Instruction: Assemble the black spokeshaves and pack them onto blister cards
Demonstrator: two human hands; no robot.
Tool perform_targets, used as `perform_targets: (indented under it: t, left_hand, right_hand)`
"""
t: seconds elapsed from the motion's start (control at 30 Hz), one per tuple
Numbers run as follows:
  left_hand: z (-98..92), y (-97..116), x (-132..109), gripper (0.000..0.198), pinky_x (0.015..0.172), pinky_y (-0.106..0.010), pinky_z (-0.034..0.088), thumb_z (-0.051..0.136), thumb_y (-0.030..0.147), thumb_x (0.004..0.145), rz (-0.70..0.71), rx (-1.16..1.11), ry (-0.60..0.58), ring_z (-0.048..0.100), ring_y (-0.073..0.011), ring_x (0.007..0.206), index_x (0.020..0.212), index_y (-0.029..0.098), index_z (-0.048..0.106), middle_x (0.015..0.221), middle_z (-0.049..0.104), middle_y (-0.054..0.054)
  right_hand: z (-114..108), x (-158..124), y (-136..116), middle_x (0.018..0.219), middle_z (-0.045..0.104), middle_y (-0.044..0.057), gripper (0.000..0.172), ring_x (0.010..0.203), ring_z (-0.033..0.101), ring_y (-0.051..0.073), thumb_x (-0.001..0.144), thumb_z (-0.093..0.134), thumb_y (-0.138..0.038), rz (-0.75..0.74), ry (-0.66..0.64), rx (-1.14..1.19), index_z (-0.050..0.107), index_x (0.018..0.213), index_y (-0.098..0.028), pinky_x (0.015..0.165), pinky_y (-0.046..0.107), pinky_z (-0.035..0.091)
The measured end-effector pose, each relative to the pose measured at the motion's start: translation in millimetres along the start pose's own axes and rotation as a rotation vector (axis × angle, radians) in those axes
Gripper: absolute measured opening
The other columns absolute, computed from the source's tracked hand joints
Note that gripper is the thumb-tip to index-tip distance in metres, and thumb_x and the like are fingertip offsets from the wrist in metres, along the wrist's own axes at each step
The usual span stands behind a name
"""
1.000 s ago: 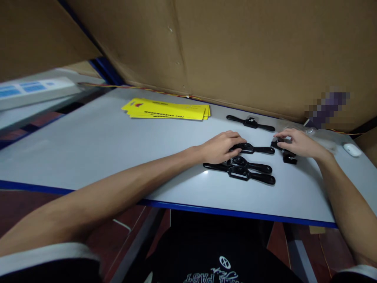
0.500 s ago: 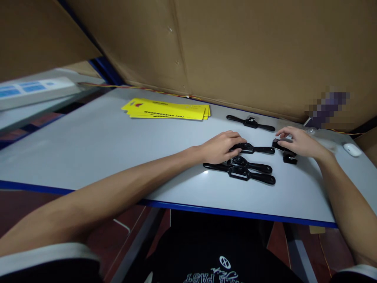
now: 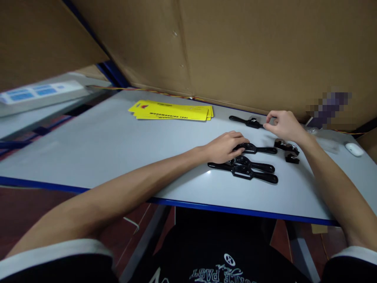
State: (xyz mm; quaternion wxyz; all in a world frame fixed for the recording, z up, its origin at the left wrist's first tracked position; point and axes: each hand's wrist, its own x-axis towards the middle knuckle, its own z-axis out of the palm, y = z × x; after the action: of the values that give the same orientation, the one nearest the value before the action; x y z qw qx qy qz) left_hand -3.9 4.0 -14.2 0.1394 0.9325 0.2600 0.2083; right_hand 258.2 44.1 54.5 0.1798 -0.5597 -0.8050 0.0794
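My left hand (image 3: 228, 147) is closed on the left handle of a black two-handled tool (image 3: 266, 150), which lies on the grey table. Two similar black tools (image 3: 263, 168) (image 3: 243, 171) lie just in front of it, close together. Farther back, my right hand (image 3: 281, 122) pinches the right end of another black tool (image 3: 252, 122) whose left handle points away to the left. Several small black metal parts (image 3: 292, 158) rest on the table below my right wrist.
Yellow printed cards (image 3: 173, 111) lie fanned at the back left. A white earphone case (image 3: 354, 149) and clear plastic (image 3: 328, 144) sit at the right. Cardboard walls (image 3: 235, 51) rise behind, with a thin cable along their foot. A white box (image 3: 44, 94) stands at far left.
My right hand has moved from the small black parts back and left to the rear tool, and its fingers have closed on the handle end. My left hand has stayed on its tool.
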Motion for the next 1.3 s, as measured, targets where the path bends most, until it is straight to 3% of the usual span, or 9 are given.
perform_targets:
  t: [0.1,0.23,0.3,0.4,0.57,0.77,0.93,1.17,1.3]
  left_hand:
    - [0.7,-0.3,1.0,0.037,0.102,-0.043,0.050,0.040,0.029,0.105,0.019,-0.018,0.003,0.064,-0.0262,0.109,0.127,0.016,0.067,0.116,0.069,-0.014]
    - [0.9,0.8,2.1,0.037,0.099,-0.041,0.050,0.037,0.027,0.106,0.053,-0.044,0.009,0.064,-0.0240,0.102,0.119,0.017,0.070,0.109,0.069,-0.012]
    - [0.3,2.0,1.8,0.036,0.096,-0.039,0.050,0.038,0.028,0.106,0.058,-0.025,0.011,0.062,-0.0235,0.097,0.115,0.018,0.071,0.103,0.068,-0.011]
    - [-0.8,3.9,0.8,0.036,0.090,-0.037,0.050,0.040,0.030,0.106,0.047,0.023,0.016,0.060,-0.0237,0.093,0.108,0.017,0.073,0.097,0.065,-0.011]
    - [-1.1,5.1,1.3,0.036,0.085,-0.038,0.049,0.038,0.030,0.105,0.051,0.040,0.001,0.060,-0.0231,0.085,0.101,0.016,0.071,0.088,0.066,-0.009]
    - [0.2,4.9,1.7,0.033,0.086,-0.038,0.049,0.039,0.028,0.103,0.048,0.081,0.054,0.060,-0.0221,0.083,0.094,0.017,0.069,0.087,0.067,-0.008]
    - [0.1,6.1,-0.2,0.035,0.087,-0.040,0.048,0.037,0.031,0.103,-0.005,0.141,0.081,0.056,-0.0245,0.088,0.103,0.016,0.069,0.091,0.064,-0.010]
    - [0.1,6.6,-2.0,0.036,0.099,-0.049,0.045,0.041,0.041,0.099,-0.189,0.121,0.068,0.053,-0.0307,0.108,0.115,0.016,0.061,0.116,0.061,-0.015]
    - [-0.3,5.7,-2.3,0.041,0.099,-0.050,0.044,0.041,0.040,0.099,-0.226,0.061,0.020,0.054,-0.0314,0.112,0.130,0.016,0.051,0.119,0.063,-0.014]
  right_hand:
    - [14.0,17.5,6.4,0.061,0.061,0.002,0.012,0.063,0.056,0.023,0.079,0.065,-0.032,0.000,0.029,-0.132,0.068,0.084,-0.021,0.068,0.037,0.044]
    - [32.9,27.3,14.0,0.092,0.068,0.014,0.008,0.087,0.062,0.031,0.082,0.063,-0.029,-0.131,0.137,-0.244,0.063,0.078,-0.022,0.080,0.044,0.049]
    - [40.8,28.6,14.0,0.098,0.069,0.014,0.008,0.089,0.062,0.031,0.084,0.062,-0.027,-0.148,0.112,-0.204,0.063,0.091,-0.021,0.082,0.045,0.049]
    - [50.4,28.2,11.2,0.104,0.069,0.013,0.023,0.092,0.062,0.030,0.085,0.061,-0.023,-0.148,0.050,-0.128,0.059,0.109,-0.021,0.083,0.043,0.049]
    - [59.0,13.1,0.0,0.095,0.066,0.008,0.016,0.084,0.060,0.026,0.082,0.061,-0.017,-0.186,0.044,-0.047,0.054,0.095,-0.023,0.078,0.038,0.047]
    - [60.1,-30.5,-23.0,0.097,0.059,0.007,0.006,0.082,0.060,0.024,0.088,0.058,-0.022,-0.259,0.004,0.109,0.054,0.093,-0.023,0.079,0.037,0.047]
    - [59.1,-50.8,-32.8,0.094,0.060,0.005,0.006,0.083,0.059,0.023,0.089,0.057,-0.019,-0.223,-0.022,0.122,0.052,0.088,-0.024,0.081,0.037,0.046]
    - [55.2,-59.4,-35.8,0.085,0.060,0.004,0.009,0.079,0.058,0.022,0.088,0.057,-0.019,-0.173,-0.039,0.141,0.050,0.085,-0.024,0.077,0.036,0.044]
    - [53.4,-68.6,-37.2,0.093,0.065,0.004,0.012,0.075,0.061,0.021,0.084,0.064,-0.026,-0.089,0.045,0.222,0.052,0.088,-0.025,0.077,0.038,0.048]
